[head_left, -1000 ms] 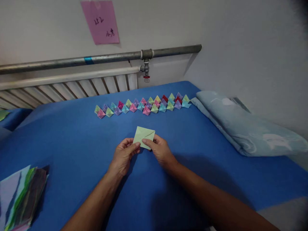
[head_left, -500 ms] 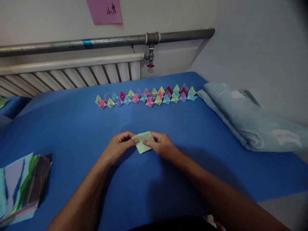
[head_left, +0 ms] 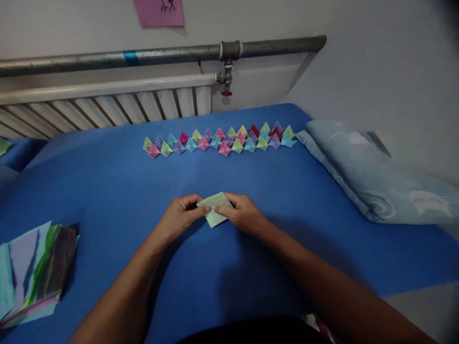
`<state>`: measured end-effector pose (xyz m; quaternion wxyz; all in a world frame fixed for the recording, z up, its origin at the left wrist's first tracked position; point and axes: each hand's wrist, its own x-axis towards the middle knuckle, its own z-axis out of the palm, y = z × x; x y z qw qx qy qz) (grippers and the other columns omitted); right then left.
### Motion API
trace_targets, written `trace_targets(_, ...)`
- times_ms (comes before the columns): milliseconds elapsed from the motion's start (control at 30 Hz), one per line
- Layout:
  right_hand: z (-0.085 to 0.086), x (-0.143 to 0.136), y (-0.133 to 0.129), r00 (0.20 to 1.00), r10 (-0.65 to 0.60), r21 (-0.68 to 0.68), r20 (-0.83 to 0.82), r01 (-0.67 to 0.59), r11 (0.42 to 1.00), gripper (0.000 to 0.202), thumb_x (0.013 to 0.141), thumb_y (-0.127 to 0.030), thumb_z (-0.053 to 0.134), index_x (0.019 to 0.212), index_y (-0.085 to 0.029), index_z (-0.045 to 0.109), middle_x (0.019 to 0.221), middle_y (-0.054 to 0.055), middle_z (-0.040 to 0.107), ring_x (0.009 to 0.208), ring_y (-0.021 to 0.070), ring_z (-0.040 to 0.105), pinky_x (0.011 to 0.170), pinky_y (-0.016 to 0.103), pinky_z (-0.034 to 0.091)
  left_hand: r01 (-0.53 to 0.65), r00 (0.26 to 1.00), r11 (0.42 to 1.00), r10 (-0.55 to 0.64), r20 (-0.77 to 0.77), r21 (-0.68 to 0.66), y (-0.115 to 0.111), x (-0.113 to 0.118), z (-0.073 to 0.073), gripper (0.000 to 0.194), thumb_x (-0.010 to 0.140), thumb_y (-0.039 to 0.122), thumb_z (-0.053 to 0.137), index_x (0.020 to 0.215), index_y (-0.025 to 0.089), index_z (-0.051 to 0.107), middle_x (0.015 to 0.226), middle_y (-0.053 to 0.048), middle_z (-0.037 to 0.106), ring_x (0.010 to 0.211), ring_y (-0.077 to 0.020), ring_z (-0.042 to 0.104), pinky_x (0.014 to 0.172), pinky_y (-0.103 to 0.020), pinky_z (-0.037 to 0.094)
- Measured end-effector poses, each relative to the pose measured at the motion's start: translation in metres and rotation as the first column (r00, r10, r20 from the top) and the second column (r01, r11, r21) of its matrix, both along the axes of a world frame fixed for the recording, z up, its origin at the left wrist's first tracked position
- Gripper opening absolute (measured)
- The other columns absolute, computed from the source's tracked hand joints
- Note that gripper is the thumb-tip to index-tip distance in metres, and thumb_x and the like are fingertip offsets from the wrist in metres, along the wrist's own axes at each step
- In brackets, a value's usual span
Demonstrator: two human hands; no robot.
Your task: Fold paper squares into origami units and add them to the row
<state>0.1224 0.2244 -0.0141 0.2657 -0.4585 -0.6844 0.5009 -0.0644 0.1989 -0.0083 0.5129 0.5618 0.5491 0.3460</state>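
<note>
A pale green folded paper [head_left: 214,218] is held between my two hands over the blue sheet [head_left: 118,200]. My left hand [head_left: 182,214] pinches its left side, thumb on the front face and fingers behind. On the right side, my right hand [head_left: 244,212] grips it the same way, its thumb near the paper's middle. The two thumb tips are close together. A crease runs across the upper part of the paper. Beyond my hands lie rows of small folded paper pieces [head_left: 224,149] in pink, green, purple, blue, red and yellow.
A fanned stack of coloured paper [head_left: 43,272] lies at the left. To the right rests a folded grey-blue blanket [head_left: 376,177]. Along the back wall run a white radiator [head_left: 150,105] and a metal pipe [head_left: 172,55]; a pink note [head_left: 159,13] hangs above.
The view has shifted slightly. The thumbs have moved a little closer together on the green paper, which is still held by both hands.
</note>
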Motion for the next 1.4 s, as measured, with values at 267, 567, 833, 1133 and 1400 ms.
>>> trace_targets(267, -0.005, 0.008, 0.009, 0.963, -0.103, 0.862, 0.248, -0.171, 0.477, 0.012, 0.09, -0.021, 0.055, 0.088, -0.018, 0.066, 0.086, 0.005, 0.068, 0.076, 0.0173, 0.051, 0.073, 0.033, 0.032, 0.213, 0.856, 0.651, 0.236, -0.46, 0.729, 0.001, 0.002, -0.011, 0.012, 0.085, 0.014, 0.054, 0.089, 0.02, 0.063, 0.087, -0.005, 0.068, 0.086, -0.0195, 0.061, 0.08, -0.036, 0.046)
trace_targets(567, -0.018, 0.01, -0.004, 0.859, -0.037, 0.816, 0.51, -0.47, 0.336, 0.014, 0.092, -0.019, 0.051, 0.089, -0.018, 0.065, 0.089, 0.006, 0.065, 0.08, 0.0179, 0.05, 0.082, 0.037, 0.028, 0.483, 0.59, 0.659, 0.242, -0.771, 0.576, -0.02, 0.005, -0.021, 0.018, 0.086, 0.01, 0.048, 0.091, 0.017, 0.063, 0.092, -0.009, 0.068, 0.087, -0.023, 0.058, 0.079, -0.039, 0.042)
trace_targets(833, -0.016, 0.019, -0.018, 0.809, 0.069, 0.653, 0.584, -0.518, 0.553, 0.019, 0.089, -0.02, 0.055, 0.106, -0.019, 0.063, 0.109, 0.007, 0.067, 0.097, 0.0215, 0.053, 0.087, 0.038, 0.028, 0.482, 0.623, 0.712, 0.131, -0.771, 0.511, -0.042, -0.002, -0.017, 0.022, 0.085, 0.019, 0.055, 0.105, 0.018, 0.065, 0.114, -0.01, 0.069, 0.107, -0.0275, 0.057, 0.095, -0.046, 0.037)
trace_targets(1133, -0.019, 0.028, -0.027, 0.857, -0.008, 0.613, 0.516, -0.363, 0.702, 0.015, 0.092, -0.021, 0.052, 0.098, -0.02, 0.066, 0.097, 0.006, 0.068, 0.086, 0.0193, 0.053, 0.079, 0.035, 0.03, 0.453, 0.662, 0.718, 0.127, -0.739, 0.529, -0.036, -0.009, -0.016, 0.016, 0.089, 0.019, 0.054, 0.099, 0.019, 0.067, 0.104, -0.007, 0.072, 0.097, -0.0221, 0.062, 0.097, -0.044, 0.035)
trace_targets(1400, -0.021, 0.028, -0.021, 0.925, -0.013, 0.546, 0.38, -0.213, 0.81, 0.014, 0.093, -0.026, 0.053, 0.086, -0.02, 0.064, 0.096, 0.004, 0.068, 0.084, 0.0174, 0.056, 0.079, 0.034, 0.032, 0.34, 0.748, 0.813, 0.07, -0.66, 0.473, -0.027, -0.015, -0.019, 0.015, 0.091, 0.027, 0.054, 0.09, 0.022, 0.068, 0.099, -0.004, 0.072, 0.096, -0.0211, 0.061, 0.089, -0.04, 0.038)
